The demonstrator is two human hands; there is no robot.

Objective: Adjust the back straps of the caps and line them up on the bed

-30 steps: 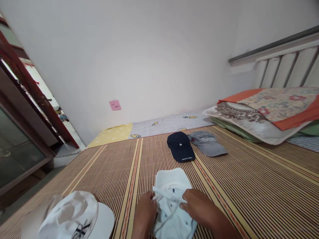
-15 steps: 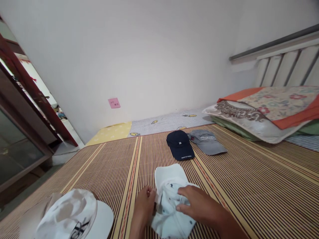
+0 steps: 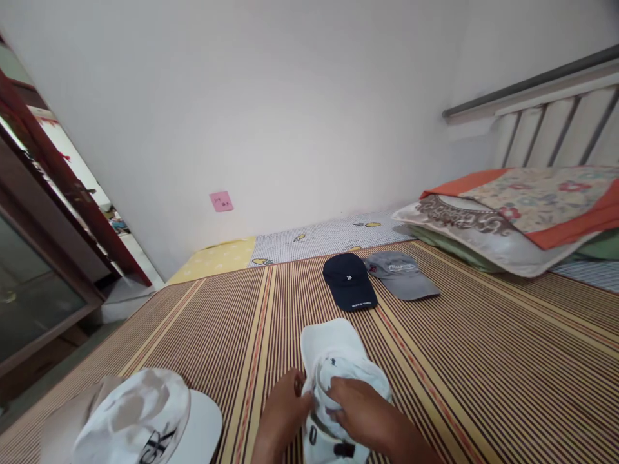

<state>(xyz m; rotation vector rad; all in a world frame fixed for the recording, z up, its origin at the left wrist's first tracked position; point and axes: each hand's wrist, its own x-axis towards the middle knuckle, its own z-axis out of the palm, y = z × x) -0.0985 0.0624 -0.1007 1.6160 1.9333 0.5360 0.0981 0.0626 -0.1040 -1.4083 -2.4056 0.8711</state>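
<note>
A pale, whitish cap (image 3: 333, 338) lies on the striped mat, brim pointing away from me, its crown crumpled inward. My left hand (image 3: 285, 412) is closed at the cap's left edge, thumb against the fabric. From the right, my right hand (image 3: 360, 409) presses into the crown with fingers bent around the cloth; its fingertips are partly hidden in the folds. A dark strap piece shows at the cap's near end. Beyond it are a navy cap (image 3: 349, 280) and a grey cap (image 3: 403, 276), side by side and touching.
A white cap with black letters (image 3: 140, 412) overlaps a beige one (image 3: 65, 422) at the near left. Pillows with an orange-edged floral cover (image 3: 546, 200) lie at the back right, near a radiator (image 3: 556, 132). A pink note (image 3: 221, 201) is on the wall.
The pale cap's crown has been reshaped, and its near end now shows a dark strap piece. My right hand has moved left and slightly down, deeper into the crown.
</note>
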